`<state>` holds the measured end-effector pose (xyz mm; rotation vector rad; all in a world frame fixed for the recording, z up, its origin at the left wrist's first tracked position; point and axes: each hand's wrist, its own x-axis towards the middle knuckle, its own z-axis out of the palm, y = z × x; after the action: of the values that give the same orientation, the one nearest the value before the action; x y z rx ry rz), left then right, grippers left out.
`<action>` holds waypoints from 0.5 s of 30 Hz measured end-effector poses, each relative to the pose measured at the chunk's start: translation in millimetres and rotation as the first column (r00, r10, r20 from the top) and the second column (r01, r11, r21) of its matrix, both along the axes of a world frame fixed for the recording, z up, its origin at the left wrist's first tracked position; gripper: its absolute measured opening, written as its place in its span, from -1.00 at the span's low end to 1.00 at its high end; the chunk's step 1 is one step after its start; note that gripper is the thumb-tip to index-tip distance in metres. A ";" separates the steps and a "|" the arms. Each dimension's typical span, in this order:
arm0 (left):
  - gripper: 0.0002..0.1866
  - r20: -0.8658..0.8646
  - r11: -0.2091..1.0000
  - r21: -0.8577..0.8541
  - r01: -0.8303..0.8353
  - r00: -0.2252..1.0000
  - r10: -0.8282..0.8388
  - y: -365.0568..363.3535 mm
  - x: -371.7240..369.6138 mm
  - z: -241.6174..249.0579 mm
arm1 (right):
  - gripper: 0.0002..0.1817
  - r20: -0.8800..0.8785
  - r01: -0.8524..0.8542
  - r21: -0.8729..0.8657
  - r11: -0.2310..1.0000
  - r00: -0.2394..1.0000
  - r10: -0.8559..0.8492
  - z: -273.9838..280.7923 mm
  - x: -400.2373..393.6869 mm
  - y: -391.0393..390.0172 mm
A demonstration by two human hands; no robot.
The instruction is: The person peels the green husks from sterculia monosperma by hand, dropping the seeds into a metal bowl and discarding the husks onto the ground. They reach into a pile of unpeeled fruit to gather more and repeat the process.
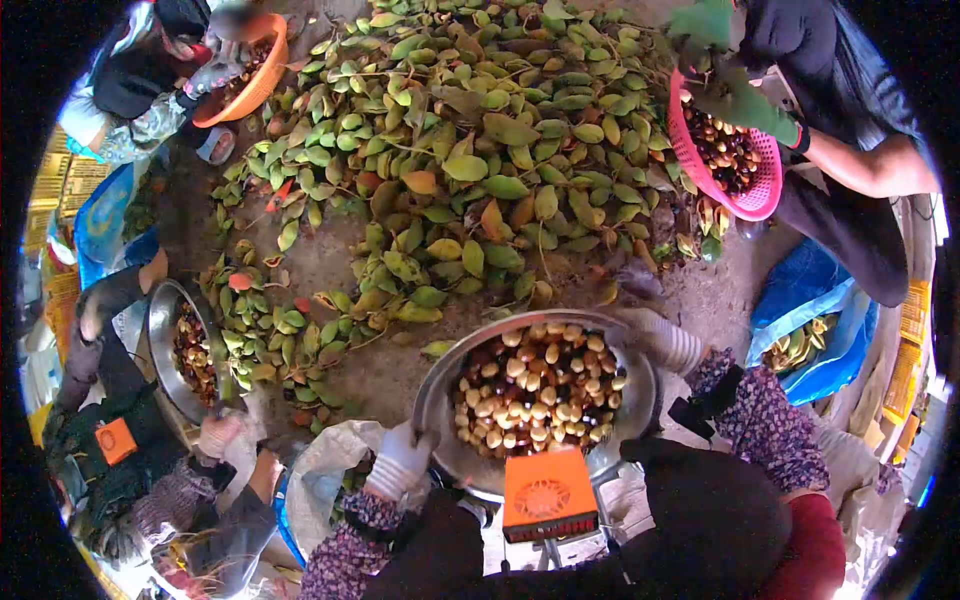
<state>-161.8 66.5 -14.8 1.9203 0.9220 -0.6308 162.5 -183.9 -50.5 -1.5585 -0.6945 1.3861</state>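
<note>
Nearest, lower centre of the frame: one square orange box with a round slotted grille [548, 492], set before the near rim of your bowl.

Your bowl: one wide, round, silver metal bowl [438, 390], centre to lower centre, between your two hands, its rim meeting both.

Contents: a heap of smooth, rounded, nut-like pieces, cream, tan and dark brown [540, 390], in the middle of the bowl, apart from your hands.

Your left hand [402, 458], in a white knit glove: at the bowl's left rim, fingers closed on the edge.

Your right hand [655, 338], in a pale grey-white glove: at the upper right rim; you cannot tell from this view how its fingers stand.

Beside your left hand: one whitish woven sack [325, 460].

Left side: a second, smaller silver metal bowl of brown pieces [162, 340], a co-worker's hand [218, 436] at its lower rim.

Right side: one blue plastic bag [785, 290], with green-yellow pieces inside.

Beyond your bowl, centre to top: a broad pile of green pods, some reddish [470, 180].

Upper right: one pink plastic basket of brown pieces [766, 172], a co-worker's green-gloved hand [750, 105] over it.

Upper left: one orange plastic basket [264, 84], another co-worker's gloved hand [215, 75] at its left.
</note>
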 end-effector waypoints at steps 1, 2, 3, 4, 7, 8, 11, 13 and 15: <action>-0.66 0.030 0.997 -0.080 -0.024 0.999 0.026 -4.9 -17.4 -0.5 | -0.58 -0.150 0.005 -0.007 1.000 0.989 -0.006 -6.8 -10.9 -3.7; -0.66 0.060 0.986 -0.159 -0.046 0.997 0.056 -6.7 -28.3 -2.3 | -0.64 -0.336 0.059 -0.165 0.985 0.935 -0.112 -19.0 -27.2 -9.3; -0.66 0.059 0.987 -0.151 -0.045 0.997 0.054 -6.5 -34.6 -5.0 | -0.70 -0.489 0.073 -0.327 0.942 0.840 -0.235 -29.1 -40.1 -16.0; -0.66 0.024 0.985 -0.145 0.089 0.996 -0.087 -6.9 -39.3 -7.9 | -0.75 -0.420 0.007 -0.312 0.950 0.896 -0.145 -20.3 -44.2 -16.7; -0.61 0.024 0.957 -0.178 0.230 0.973 -0.229 -11.0 -47.8 -33.7 | -0.81 0.041 -0.177 -0.027 0.984 0.983 0.178 -34.2 -50.5 -31.4; -0.58 -0.061 0.914 -0.198 0.354 0.926 -0.372 -7.5 -40.5 -37.5 | -0.81 0.187 -0.227 0.052 0.972 0.959 0.214 -37.2 -49.9 -33.4; -0.45 -0.133 0.858 -0.348 0.379 0.886 -0.445 11.4 -26.1 -49.2 | -0.79 -0.390 -0.050 -0.148 0.988 0.921 -0.011 -42.6 -37.6 -44.0; -0.36 -0.156 0.838 -0.534 -0.114 0.987 0.034 31.8 -20.5 -65.4 | -0.76 -0.001 -0.144 -0.077 0.987 0.990 0.144 -68.9 -26.7 -49.6; -0.27 -0.324 0.571 -0.624 -0.534 0.841 0.433 42.8 -10.2 -88.9 | -0.72 0.385 -0.268 -0.049 0.962 0.884 0.266 -107.2 -23.3 -64.3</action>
<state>-171.9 109.3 -103.7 0.8809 1.0485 -0.6504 139.2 -248.2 -157.7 -1.8076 -1.1926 1.2726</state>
